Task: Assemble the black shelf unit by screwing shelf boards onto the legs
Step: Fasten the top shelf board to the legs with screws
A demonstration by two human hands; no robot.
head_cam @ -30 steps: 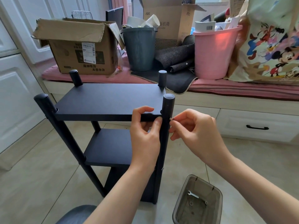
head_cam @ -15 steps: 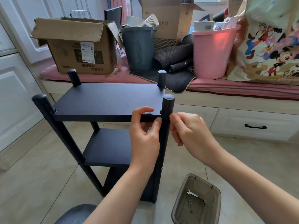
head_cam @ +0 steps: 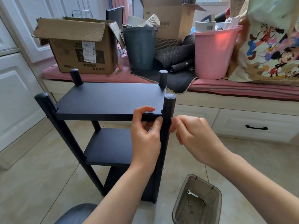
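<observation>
A black shelf unit stands upright on the tiled floor, with a top shelf board (head_cam: 106, 101) and a lower shelf board (head_cam: 110, 146) between round black legs. My left hand (head_cam: 145, 136) grips the front edge of the top board just left of the near right leg (head_cam: 168, 113). My right hand (head_cam: 192, 133) pinches a small screw (head_cam: 171, 118) against the right side of that leg at top-board height. Most of the screw is hidden by my fingertips. A second screw head (head_cam: 162, 168) shows lower on the same leg.
A clear plastic bin (head_cam: 182, 201) with a small wrench (head_cam: 192, 193) and washers sits on the floor at lower right. Behind the shelf is a bench with a cardboard box (head_cam: 80, 47), a grey bucket (head_cam: 140, 49) and a pink bucket (head_cam: 213, 54). A drawer front (head_cam: 255, 125) is at right.
My right hand's fingers have shifted on the screw at the near right leg, closing in and then easing back slightly. My left hand and the shelf have stayed put.
</observation>
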